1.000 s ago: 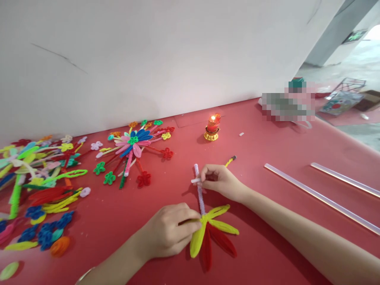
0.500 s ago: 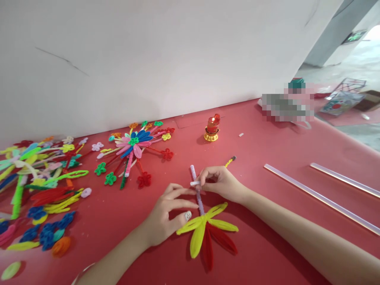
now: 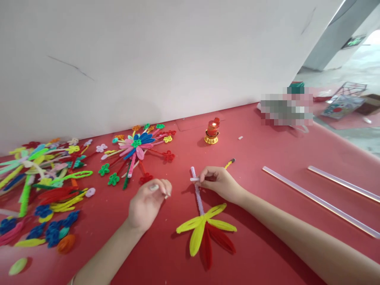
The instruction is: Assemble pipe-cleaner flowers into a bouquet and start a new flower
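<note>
A pipe-cleaner flower with yellow and red petals [image 3: 208, 233] lies flat on the red table [image 3: 267, 158]; its pale lilac stem [image 3: 198, 198] runs away from me. My right hand [image 3: 218, 183] pinches the stem near its far end, where a short white piece wraps it. My left hand [image 3: 148, 204] hovers to the left of the stem, off the flower, fingers loosely curled with nothing visible in them.
A finished multicoloured flower [image 3: 136, 148] and a heap of coloured pipe-cleaner parts [image 3: 38, 190] lie at the left. A small red and gold lamp [image 3: 211, 132] stands near the wall. Two clear sticks [image 3: 320, 202] lie at the right.
My left hand let go of the flower's centre and moved left and away from it. The right hand stayed on the stem. The lamp's flame has gone dim.
</note>
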### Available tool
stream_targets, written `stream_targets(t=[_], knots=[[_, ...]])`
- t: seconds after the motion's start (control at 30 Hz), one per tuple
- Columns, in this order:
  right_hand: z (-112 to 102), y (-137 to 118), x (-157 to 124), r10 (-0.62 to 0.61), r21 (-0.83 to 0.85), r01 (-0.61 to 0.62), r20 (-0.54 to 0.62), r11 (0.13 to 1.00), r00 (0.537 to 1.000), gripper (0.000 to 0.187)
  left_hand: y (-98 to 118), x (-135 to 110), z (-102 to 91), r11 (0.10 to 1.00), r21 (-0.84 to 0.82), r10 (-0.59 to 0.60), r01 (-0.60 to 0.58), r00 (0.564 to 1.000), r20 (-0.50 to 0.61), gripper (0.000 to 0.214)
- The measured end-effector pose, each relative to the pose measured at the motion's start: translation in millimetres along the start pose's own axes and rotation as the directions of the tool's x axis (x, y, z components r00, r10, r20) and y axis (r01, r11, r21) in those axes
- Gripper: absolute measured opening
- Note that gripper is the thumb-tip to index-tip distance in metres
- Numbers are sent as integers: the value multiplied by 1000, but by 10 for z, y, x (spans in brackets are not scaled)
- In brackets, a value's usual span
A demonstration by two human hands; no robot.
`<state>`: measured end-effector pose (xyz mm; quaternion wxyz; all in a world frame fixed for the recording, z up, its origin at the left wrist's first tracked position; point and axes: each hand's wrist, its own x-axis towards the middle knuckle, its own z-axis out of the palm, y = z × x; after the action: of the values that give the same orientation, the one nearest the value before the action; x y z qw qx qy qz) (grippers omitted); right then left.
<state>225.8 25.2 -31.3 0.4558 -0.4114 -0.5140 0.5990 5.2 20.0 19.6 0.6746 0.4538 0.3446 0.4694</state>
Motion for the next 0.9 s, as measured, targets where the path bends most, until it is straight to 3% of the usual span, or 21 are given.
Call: stream_targets(t=[0.1, 0.17, 0.27, 0.37, 0.5, 0.73, 0.83, 0.9], knots=[[8, -23, 5, -8, 27, 8, -7, 1000, 1000, 31, 130, 80, -91, 995, 25, 95, -92, 971, -219, 16], [9, -40, 6, -14, 58, 15, -11, 998, 1000, 33, 170, 119, -172, 971, 200, 192, -133, 930, -314, 15], [0, -57, 9, -25, 87, 26, -14, 996, 1000, 34, 154, 114, -306, 837, 546, 263, -26, 895, -360, 30], [-20, -68, 14, -42, 64, 44, -30, 997, 999, 32, 116, 38, -431, 648, 760, 307, 46, 898, -316, 36], [-45, -85, 18, -83, -11, 83, -78, 997, 993, 32, 107, -61, -561, 439, 889, 231, 132, 939, -254, 24], [-48, -70, 32, -94, -79, 85, -111, 993, 989, 32, 79, -24, -715, 86, 996, 357, -20, 934, -12, 17], [-50, -64, 26, -67, -61, 60, -115, 996, 991, 35, 160, -32, -838, -56, 998, 380, 10, 925, 12, 19], [-54, -71, 16, -61, -73, 53, -106, 996, 992, 34, 287, -65, -962, -131, 987, 383, 95, 923, -38, 20]])
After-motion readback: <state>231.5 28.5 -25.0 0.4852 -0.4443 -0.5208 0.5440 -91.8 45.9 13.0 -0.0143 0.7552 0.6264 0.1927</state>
